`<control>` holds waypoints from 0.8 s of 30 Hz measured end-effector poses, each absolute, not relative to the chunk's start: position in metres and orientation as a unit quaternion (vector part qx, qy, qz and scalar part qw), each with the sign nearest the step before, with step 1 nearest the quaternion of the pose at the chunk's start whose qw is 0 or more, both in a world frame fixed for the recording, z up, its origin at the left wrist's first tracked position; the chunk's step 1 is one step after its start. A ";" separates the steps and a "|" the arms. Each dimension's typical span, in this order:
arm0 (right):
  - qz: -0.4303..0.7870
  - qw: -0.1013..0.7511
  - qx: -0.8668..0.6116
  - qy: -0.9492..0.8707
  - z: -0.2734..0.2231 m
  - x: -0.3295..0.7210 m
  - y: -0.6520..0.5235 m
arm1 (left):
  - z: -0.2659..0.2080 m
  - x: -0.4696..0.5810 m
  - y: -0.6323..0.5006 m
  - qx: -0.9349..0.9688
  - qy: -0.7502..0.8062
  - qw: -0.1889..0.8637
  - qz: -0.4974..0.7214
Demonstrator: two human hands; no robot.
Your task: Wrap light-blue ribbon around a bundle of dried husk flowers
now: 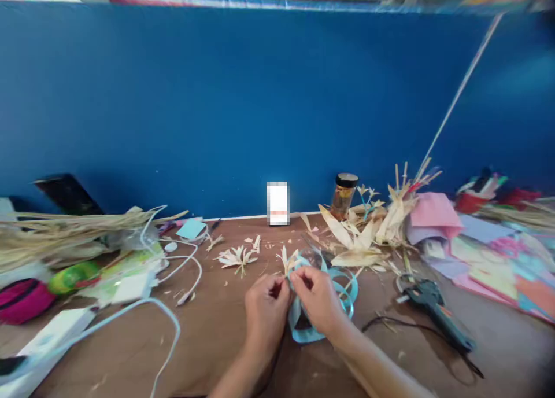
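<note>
Close together over the middle of the table, my left hand [265, 308] and my right hand [319, 301] meet fingertip to fingertip. A small pale flower of dried husk [286, 261] sticks up from between them. My left thumb and finger are pinched at its base. The right fingers are closed on a light blue ribbon [306, 334] beside the flower; its loops hang below and lie right of that hand. The exact pinch point is hidden by the fingers. A second husk flower [237, 259] rests on the table, farther off to the left.
Dried husks [359, 236], a lidded jar [343, 194] and coloured papers [433, 213] lie to the right. A glue gun [442, 314] with a dark cord is nearer. White cables [197, 271] and a power strip [52, 343] occupy the left. A blue partition [277, 97] stands behind.
</note>
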State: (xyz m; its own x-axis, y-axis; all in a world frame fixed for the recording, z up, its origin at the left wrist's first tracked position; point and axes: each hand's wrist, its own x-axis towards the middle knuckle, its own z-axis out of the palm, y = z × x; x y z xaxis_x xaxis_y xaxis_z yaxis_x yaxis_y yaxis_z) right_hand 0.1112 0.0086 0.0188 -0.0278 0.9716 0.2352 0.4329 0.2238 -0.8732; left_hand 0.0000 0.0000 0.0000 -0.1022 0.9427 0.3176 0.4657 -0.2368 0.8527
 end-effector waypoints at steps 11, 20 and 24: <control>0.254 0.449 -0.557 -0.651 0.007 0.105 0.000 | -0.001 -0.002 -0.003 0.679 0.556 0.141 0.457; 0.257 0.476 -0.548 -0.638 0.009 0.103 0.002 | 0.006 -0.002 -0.002 0.623 0.504 0.304 0.515; 0.273 0.474 -0.538 -0.641 0.011 0.103 0.001 | 0.006 -0.006 0.003 0.556 0.492 0.421 0.521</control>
State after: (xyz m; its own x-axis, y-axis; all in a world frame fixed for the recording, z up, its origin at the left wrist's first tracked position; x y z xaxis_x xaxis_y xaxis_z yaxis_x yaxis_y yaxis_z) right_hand 0.1029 0.0012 0.0109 0.0277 0.9490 0.3142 0.4304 0.2723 -0.8606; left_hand -0.0058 0.0030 0.0055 -0.0273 0.9860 0.1645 0.1089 -0.1606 0.9810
